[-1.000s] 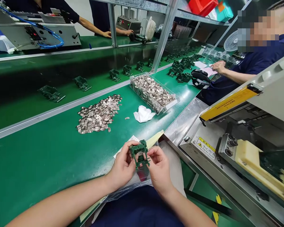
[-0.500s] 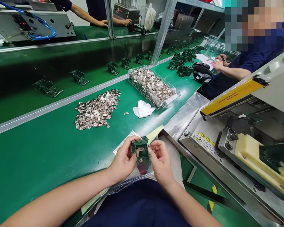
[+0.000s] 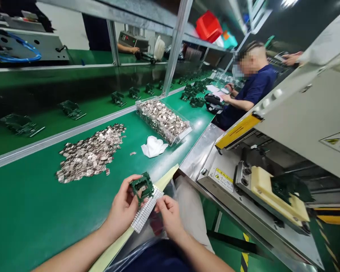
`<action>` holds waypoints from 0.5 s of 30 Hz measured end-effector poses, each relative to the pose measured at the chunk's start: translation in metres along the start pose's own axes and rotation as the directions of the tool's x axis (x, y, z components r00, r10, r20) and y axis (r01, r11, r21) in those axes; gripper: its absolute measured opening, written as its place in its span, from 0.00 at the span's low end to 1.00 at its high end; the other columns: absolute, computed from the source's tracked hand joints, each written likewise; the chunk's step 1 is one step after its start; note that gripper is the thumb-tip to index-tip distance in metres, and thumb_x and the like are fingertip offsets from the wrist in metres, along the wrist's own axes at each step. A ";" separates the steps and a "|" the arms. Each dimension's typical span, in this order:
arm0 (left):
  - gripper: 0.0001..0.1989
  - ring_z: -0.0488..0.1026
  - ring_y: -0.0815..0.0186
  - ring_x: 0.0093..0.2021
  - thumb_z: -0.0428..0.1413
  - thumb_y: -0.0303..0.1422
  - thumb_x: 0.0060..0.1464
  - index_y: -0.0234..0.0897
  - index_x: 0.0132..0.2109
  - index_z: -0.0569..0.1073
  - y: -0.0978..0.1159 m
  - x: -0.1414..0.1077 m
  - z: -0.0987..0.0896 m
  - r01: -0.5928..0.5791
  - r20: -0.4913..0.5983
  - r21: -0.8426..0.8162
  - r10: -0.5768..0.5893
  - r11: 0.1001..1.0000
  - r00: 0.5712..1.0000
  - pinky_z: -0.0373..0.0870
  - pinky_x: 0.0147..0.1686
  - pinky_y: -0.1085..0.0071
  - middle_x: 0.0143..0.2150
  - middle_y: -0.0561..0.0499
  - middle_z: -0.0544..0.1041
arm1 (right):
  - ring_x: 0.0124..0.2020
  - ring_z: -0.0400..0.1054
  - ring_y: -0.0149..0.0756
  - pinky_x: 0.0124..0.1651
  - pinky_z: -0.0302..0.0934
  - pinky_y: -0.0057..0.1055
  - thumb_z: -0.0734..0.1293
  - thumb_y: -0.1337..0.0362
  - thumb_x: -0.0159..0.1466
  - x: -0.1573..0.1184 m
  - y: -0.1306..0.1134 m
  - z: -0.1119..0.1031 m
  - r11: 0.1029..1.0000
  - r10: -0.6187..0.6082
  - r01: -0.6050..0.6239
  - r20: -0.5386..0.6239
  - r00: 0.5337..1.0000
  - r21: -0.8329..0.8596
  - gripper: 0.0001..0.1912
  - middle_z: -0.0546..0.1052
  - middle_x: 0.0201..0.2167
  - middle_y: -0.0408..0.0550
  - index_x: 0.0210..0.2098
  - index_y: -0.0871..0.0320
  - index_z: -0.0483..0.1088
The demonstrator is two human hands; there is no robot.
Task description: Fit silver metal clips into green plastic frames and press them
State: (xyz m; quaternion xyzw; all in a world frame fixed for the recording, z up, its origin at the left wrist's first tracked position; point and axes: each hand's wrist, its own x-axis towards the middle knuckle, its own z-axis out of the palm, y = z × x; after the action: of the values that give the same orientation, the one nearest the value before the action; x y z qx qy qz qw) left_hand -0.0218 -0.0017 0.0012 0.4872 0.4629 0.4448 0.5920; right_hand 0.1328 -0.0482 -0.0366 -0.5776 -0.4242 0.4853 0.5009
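My left hand grips a dark green plastic frame with a square opening, tilted above the bench edge. Its thumb reaches to the opening, where a small metal piece seems to lie. Just below the frame is a white sheet of small squares, resting on yellow paper. My right hand is at the right side of this sheet, apart from the frame. Its thumb and forefinger are pinched together; whatever is between them is too small to make out.
A heap of small metal pieces lies on the green bench. Behind it stands a clear tray full of such pieces, near a crumpled white cloth. A machine borders the right side. Another person sits farther along.
My right hand has drawn away from the green frame to the sheet's edge. My left hand still holds the frame, now more tilted. The head view has swung to the right and up.
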 end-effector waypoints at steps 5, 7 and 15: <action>0.23 0.75 0.65 0.32 0.58 0.42 0.54 0.43 0.54 0.64 -0.006 0.003 0.000 0.004 0.010 -0.005 -0.004 1.000 1.000 0.77 0.32 0.69 0.41 0.50 0.73 | 0.23 0.59 0.34 0.29 0.54 0.29 0.61 0.42 0.65 0.002 0.012 0.001 0.990 -0.129 0.127 -0.033 0.991 -0.055 0.28 0.66 0.19 0.44 0.20 0.58 0.62; 0.23 0.75 0.64 0.32 0.58 0.42 0.54 0.43 0.54 0.63 -0.006 0.004 0.001 0.010 0.011 -0.005 -0.010 1.000 1.000 0.78 0.32 0.68 0.39 0.50 0.73 | 0.23 0.59 0.34 0.29 0.53 0.29 0.59 0.42 0.66 0.002 0.016 -0.001 0.982 -0.165 0.163 -0.019 0.986 -0.100 0.28 0.65 0.19 0.44 0.20 0.57 0.61; 0.25 0.75 0.65 0.29 0.57 0.46 0.55 0.41 0.55 0.63 -0.005 0.003 0.001 0.019 -0.018 0.020 -0.019 1.000 1.000 0.77 0.32 0.68 0.35 0.52 0.73 | 0.23 0.63 0.36 0.27 0.55 0.29 0.54 0.40 0.66 -0.001 0.039 -0.002 0.963 -0.064 0.112 0.197 0.978 -0.243 0.32 0.67 0.18 0.46 0.18 0.57 0.62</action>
State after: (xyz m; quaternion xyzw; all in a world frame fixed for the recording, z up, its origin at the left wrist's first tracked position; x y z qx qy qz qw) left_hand -0.0202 0.0002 -0.0036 0.4846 0.4773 0.4390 0.5871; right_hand 0.1344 -0.0551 -0.0747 -0.5691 -0.5533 0.4563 0.4022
